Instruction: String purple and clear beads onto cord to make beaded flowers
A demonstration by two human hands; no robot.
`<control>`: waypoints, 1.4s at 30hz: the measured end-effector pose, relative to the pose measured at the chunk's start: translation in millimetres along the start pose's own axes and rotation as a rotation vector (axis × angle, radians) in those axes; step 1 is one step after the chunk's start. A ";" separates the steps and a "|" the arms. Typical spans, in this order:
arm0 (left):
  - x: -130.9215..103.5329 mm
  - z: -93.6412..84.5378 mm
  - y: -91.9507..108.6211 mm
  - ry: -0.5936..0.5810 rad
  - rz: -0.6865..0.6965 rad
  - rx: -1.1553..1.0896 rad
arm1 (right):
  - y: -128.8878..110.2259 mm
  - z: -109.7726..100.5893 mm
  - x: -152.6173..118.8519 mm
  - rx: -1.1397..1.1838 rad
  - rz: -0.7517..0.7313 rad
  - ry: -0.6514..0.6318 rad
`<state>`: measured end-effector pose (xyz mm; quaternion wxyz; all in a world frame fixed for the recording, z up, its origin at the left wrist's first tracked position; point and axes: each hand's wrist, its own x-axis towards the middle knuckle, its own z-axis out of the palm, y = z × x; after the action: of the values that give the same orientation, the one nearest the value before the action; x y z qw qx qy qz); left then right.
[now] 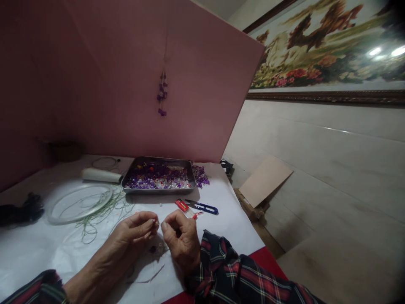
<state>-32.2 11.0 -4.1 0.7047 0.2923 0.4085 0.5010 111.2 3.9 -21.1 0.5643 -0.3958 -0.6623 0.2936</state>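
At the near middle of the white table, my left hand point(136, 232) is closed in a pinch on a tiny pale bead point(156, 222) at the fingertips. Close on its right, my right hand point(183, 242) also pinches, with the fingers curled. Whatever lies in that right pinch is too small to make out. Below the hands, a small dark piece point(152, 249) and a thin dark strand point(155, 274) lie on the table. Just beyond my right hand are a red lighter point(182, 205) and blue thread snips point(205, 207).
A metal tray point(158, 191) of purple and clear beads stands at the back, more purple beads point(201, 175) beside it. Left are green cord point(110, 202), a clear ring point(63, 221) and a pale cone point(99, 175). A purple bead string point(162, 95) hangs on the pink panel point(120, 84).
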 end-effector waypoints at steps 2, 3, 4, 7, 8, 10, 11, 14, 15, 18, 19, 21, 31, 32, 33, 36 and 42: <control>0.7 -0.4 -0.5 0.000 0.001 -0.013 | -0.2 -0.3 0.4 -0.006 0.006 -0.008; 1.0 -0.9 -0.8 0.006 -0.001 -0.018 | -0.4 -0.4 0.5 -0.007 0.011 -0.009; 1.3 -1.4 -1.1 0.015 0.000 -0.023 | -0.6 -0.5 0.7 -0.006 0.014 -0.008; 1.1 -2.0 -1.3 0.016 -0.006 -0.031 | -0.7 -0.4 0.6 -0.006 0.017 -0.009; 0.8 -1.7 -1.1 0.005 -0.007 -0.031 | -0.4 -0.3 0.5 -0.008 0.018 -0.005; 0.2 -0.4 -0.5 -0.017 -0.006 -0.025 | 0.6 0.1 -0.1 -0.009 0.017 -0.006; 0.1 0.3 -0.2 -0.023 -0.004 -0.021 | 1.1 0.3 -0.3 -0.009 0.017 -0.009; 0.3 1.1 0.0 -0.024 0.002 -0.015 | 1.5 0.6 -0.6 -0.015 0.004 -0.007; 0.4 0.8 -0.1 -0.025 0.003 -0.014 | 1.1 0.5 -0.5 -0.017 -0.001 -0.004; 0.4 -0.6 -0.9 -0.025 0.002 -0.006 | -0.8 0.2 0.1 -0.010 -0.009 0.002; 0.4 -0.9 -1.2 -0.023 0.001 -0.001 | -1.2 0.0 0.3 -0.008 -0.008 0.000; 0.7 -0.9 -2.0 -0.014 0.007 0.006 | -1.0 -0.2 0.7 -0.009 -0.006 -0.007; 3.6 -2.0 -5.0 -0.005 0.014 0.014 | 3.3 1.0 -0.2 -0.025 -0.004 -0.015; 3.0 -1.8 -4.3 -0.006 0.015 0.016 | 3.2 1.0 -0.2 -0.029 -0.004 -0.015; 2.2 -1.4 -3.6 -0.008 0.016 0.018 | 3.2 0.9 -0.2 -0.031 -0.002 -0.014; -0.1 0.4 -1.7 -0.012 0.004 0.006 | 3.6 0.9 -0.2 -0.029 0.007 -0.021; 0.3 2.4 -3.4 0.018 0.012 -0.005 | 2.4 0.6 -0.5 -0.037 0.001 -0.014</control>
<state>-28.5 10.2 -5.8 0.6987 0.2887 0.4119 0.5088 111.1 4.8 -23.4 0.5520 -0.4047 -0.6713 0.2843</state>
